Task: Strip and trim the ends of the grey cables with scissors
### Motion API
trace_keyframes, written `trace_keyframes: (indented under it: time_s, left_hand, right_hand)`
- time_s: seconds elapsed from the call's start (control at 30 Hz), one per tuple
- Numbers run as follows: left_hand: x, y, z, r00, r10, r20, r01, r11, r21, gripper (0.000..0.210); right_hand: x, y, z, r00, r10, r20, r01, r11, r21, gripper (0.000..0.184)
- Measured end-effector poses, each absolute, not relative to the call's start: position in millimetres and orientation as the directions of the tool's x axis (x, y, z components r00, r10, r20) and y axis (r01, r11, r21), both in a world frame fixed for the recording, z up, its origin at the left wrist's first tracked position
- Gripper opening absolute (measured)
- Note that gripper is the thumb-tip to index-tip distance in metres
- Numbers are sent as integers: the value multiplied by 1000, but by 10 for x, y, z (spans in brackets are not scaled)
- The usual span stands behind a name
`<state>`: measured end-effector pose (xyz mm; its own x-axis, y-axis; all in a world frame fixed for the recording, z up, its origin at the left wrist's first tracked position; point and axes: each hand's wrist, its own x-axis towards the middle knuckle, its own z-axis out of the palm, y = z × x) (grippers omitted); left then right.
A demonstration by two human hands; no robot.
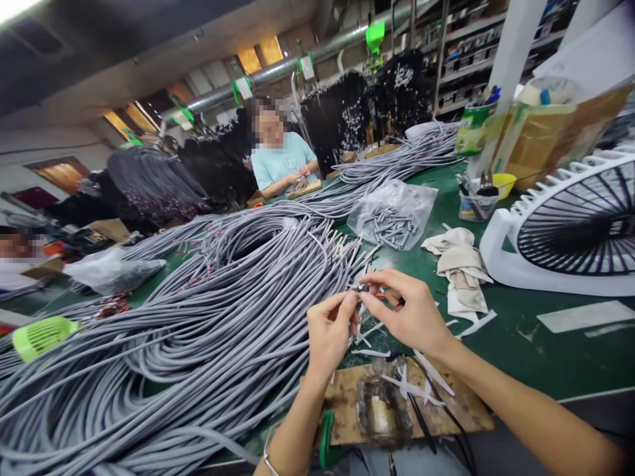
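Just in front of the grey cable ends, my left hand (pixel 328 334) and my right hand (pixel 414 311) meet at their fingertips. Between them is a small dark, shiny part (pixel 362 288), like a cable connector, pinched by my right thumb and forefinger. My left thumb and forefinger close on its left end; whether they also grip a wire is hidden. A bit of red-orange shows behind my right fingers. Below my hands, a stained wooden board (pixel 342 403) carries a brownish, tape-wrapped block (pixel 381 406), with white strips (pixel 409 385) and black leads beside it.
Large coils of grey cable (pixel 198 330) cover the left and middle of the green table (pixel 526 350). A plastic bag of short grey pieces (pixel 391 218), a folded cloth (pixel 459 264) and a white fan (pixel 575 225) stand right. Across the table sits a co-worker (pixel 282 162).
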<state>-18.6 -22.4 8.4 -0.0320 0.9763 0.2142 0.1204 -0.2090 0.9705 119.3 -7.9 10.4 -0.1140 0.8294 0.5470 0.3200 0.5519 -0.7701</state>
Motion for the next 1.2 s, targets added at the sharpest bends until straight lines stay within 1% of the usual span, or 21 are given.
trace_keyframes:
  time_s: [0.1,0.2,0.27,0.37,0.43,0.47,0.53,0.6,0.63,0.7,0.77,0.8,0.83,0.87,0.9,0.97,1.0,1.07,1.13,1.17,1.2]
  left_hand:
    - [-180,-252,42,22,985,172,121,-173,977,35]
    - [-176,-274,28,54,985,164,141,-170,975,31]
    - [-175,-288,36,63,984,164,151,-172,973,29]
    - [-183,-309,53,74,985,154,135,-163,977,29]
    - [-196,-315,58,78,987,142,104,-150,983,30]
    - [-202,-315,59,78,988,137,86,-143,986,30]
    - [-212,-311,59,83,989,126,52,-131,990,30]
    - [-215,-309,57,97,988,122,22,-124,992,31]
    - [-215,-311,56,103,987,123,13,-125,992,30]
    - [-214,-325,52,112,986,123,7,-124,992,30]
    - [-218,-341,49,110,985,129,4,-131,991,28]
    - [-222,-345,49,102,985,136,-12,-135,991,27]
    - [-229,-345,50,90,986,144,-44,-140,989,27]
    - [-236,-338,52,73,986,149,-89,-142,986,26]
    - [-244,-327,56,53,987,150,-146,-141,979,26]
    - [-258,-294,65,19,990,137,-275,-127,953,24]
    - [-264,-277,69,7,991,132,-335,-122,934,23]
    - [-269,-248,73,-12,992,127,-426,-120,897,21]
    - [-267,-232,73,-26,993,117,-482,-115,868,21]
    - [-266,-226,72,-32,995,100,-506,-102,857,21]
    - [-267,-220,74,-38,996,77,-531,-85,843,21]
  right_hand:
    - [1185,-77,104,-166,828,535,316,559,-767,25]
    - [1171,-63,89,-169,820,546,325,570,-755,11]
    - [1176,-48,80,-160,792,590,380,601,-704,13]
    - [1245,-2,87,-29,737,675,526,586,-616,16]
    - [1317,36,110,92,714,694,574,532,-623,17]
    - [1346,51,124,118,723,681,556,519,-648,18]
    - [1367,61,147,51,782,621,463,532,-708,18]
    - [1333,46,148,-114,808,579,379,574,-726,16]
    - [1304,34,137,-183,796,576,375,599,-708,16]
    - [1252,23,96,-240,755,610,458,642,-615,19]
    - [1242,43,50,-198,724,660,604,621,-500,24]
    - [1257,65,33,-152,714,683,664,586,-465,24]
    - [1282,91,22,-93,705,703,699,549,-458,24]
    - [1310,118,18,-22,700,713,702,519,-488,25]
    - [1335,142,19,46,708,705,670,502,-547,25]
    - [1350,168,25,104,779,619,513,491,-704,23]
    - [1332,165,23,63,835,547,409,478,-777,20]
    - [1244,126,2,-170,906,388,238,420,-876,22]
    - [1114,49,-34,-390,880,271,161,355,-921,25]
    - [1049,6,-52,-420,874,244,141,329,-934,22]
    - [992,-35,-67,-409,882,236,123,309,-943,21]
